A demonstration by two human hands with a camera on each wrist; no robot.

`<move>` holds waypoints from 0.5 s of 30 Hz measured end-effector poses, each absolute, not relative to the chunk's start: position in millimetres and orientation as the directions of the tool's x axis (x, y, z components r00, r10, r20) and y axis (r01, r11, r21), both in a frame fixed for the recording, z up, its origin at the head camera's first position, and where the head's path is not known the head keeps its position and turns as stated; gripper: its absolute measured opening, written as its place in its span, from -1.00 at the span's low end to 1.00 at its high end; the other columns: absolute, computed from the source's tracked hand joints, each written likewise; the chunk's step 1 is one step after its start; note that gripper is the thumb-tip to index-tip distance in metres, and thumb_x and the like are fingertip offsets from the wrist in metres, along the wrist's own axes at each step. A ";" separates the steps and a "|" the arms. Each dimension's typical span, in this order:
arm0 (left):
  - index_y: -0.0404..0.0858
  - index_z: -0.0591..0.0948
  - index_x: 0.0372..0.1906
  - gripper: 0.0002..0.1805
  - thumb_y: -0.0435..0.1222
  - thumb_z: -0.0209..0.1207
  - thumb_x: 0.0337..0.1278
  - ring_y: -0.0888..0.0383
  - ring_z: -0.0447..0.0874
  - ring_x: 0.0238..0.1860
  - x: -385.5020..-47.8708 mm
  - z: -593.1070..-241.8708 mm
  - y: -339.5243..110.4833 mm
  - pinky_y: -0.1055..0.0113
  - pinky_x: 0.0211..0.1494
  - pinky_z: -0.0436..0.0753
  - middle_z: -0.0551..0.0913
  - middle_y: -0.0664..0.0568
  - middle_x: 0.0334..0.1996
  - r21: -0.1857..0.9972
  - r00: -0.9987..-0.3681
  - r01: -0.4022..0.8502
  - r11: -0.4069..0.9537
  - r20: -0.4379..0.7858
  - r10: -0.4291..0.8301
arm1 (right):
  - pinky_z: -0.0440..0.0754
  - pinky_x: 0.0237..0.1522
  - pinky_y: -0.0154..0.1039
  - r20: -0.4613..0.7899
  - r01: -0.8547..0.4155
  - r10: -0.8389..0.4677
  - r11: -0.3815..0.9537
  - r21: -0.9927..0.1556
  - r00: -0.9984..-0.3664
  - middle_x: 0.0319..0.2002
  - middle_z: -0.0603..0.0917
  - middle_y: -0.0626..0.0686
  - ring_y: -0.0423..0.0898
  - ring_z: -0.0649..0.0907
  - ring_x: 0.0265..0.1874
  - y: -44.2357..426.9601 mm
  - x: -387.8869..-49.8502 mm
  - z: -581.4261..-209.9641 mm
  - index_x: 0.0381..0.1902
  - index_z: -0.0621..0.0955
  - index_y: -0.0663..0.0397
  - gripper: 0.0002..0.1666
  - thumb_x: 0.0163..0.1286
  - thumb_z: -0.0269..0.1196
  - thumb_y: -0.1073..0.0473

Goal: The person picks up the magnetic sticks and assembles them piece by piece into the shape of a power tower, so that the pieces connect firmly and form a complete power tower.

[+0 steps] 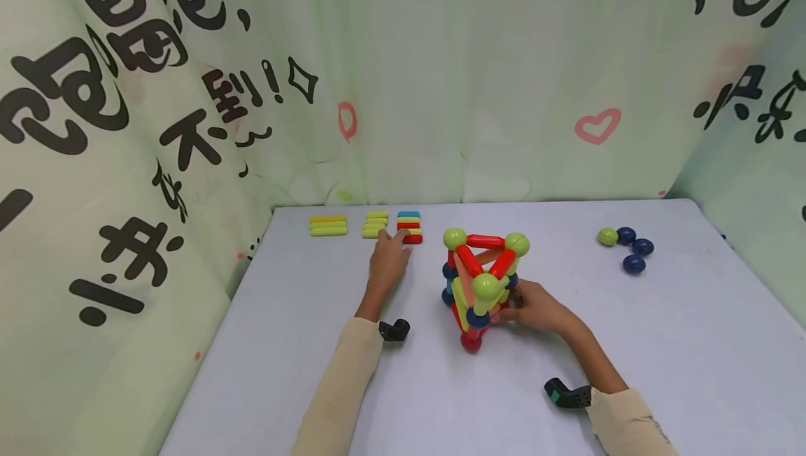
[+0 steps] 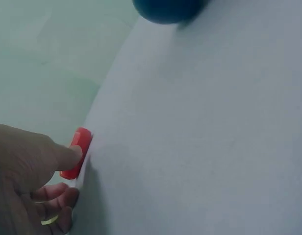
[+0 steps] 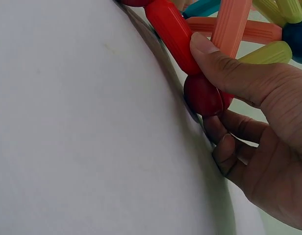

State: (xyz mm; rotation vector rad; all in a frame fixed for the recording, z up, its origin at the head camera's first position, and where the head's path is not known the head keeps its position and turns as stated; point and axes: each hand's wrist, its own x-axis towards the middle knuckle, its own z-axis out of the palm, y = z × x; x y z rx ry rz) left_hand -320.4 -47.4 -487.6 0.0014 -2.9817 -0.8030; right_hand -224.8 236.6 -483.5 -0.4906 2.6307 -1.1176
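A tower of magnetic rods and balls stands on the table in the head view, with green balls on top and red ones at its base. My right hand grips its lower right side. In the right wrist view the thumb lies by a red rod, the fingers bent around a red ball. My left hand reaches to a stack of coloured rods at the back. In the left wrist view its thumb and fingers pinch a red rod; the index finger is mostly hidden.
Yellow and lime rods lie in a row at the back left, with lime rods beside them. At the back right rest a green ball and three navy balls. A printed curtain borders the white table.
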 end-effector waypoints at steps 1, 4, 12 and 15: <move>-0.06 0.51 0.24 -0.58 -0.19 0.20 0.30 0.00 0.49 0.01 -320.9 -487.4 -46.4 0.18 -0.04 0.67 0.39 -0.17 0.09 0.490 -0.998 0.017 0.871 0.062 -0.015 | 0.58 -0.15 -0.21 -0.083 -0.206 -0.380 0.657 -0.725 -0.921 -0.11 0.63 0.08 -0.01 0.53 -0.12 238.0 -224.8 -484.2 0.16 0.48 0.20 -0.34 0.17 0.45 0.07; -0.13 0.56 0.05 -0.69 -0.21 0.26 0.23 0.03 0.47 -0.03 -321.4 -486.1 -44.0 0.21 -0.12 0.65 0.41 -0.13 0.03 0.452 -0.997 0.034 0.892 0.082 -0.004 | 0.57 -0.18 -0.21 -0.056 -0.207 -0.348 0.670 -0.712 -0.936 -0.17 0.62 0.08 -0.02 0.53 -0.17 241.4 -225.7 -486.6 0.12 0.49 0.21 -0.40 0.19 0.43 0.10; -0.24 0.59 -0.05 -0.73 -0.23 0.29 0.21 0.09 0.56 -0.14 -314.8 -472.7 -40.4 0.27 -0.09 0.66 0.61 -0.05 -0.13 0.508 -0.987 0.127 0.852 0.146 0.060 | 0.62 -0.12 -0.10 0.038 -0.193 -0.240 0.665 -0.722 -0.970 -0.12 0.65 0.17 0.05 0.57 -0.14 238.5 -230.0 -491.5 0.15 0.49 0.30 -0.48 0.28 0.34 0.21; -0.30 0.60 0.02 -0.69 -0.24 0.23 0.26 0.05 0.60 -0.14 -310.4 -453.1 -38.7 0.25 -0.06 0.67 0.65 -0.10 -0.12 0.742 -0.973 0.200 0.640 0.226 0.042 | 0.63 0.02 0.07 0.072 -0.195 -0.212 0.647 -0.737 -0.975 -0.03 0.64 0.25 0.14 0.60 -0.04 234.3 -231.2 -494.6 0.22 0.46 0.32 -0.44 0.30 0.32 0.23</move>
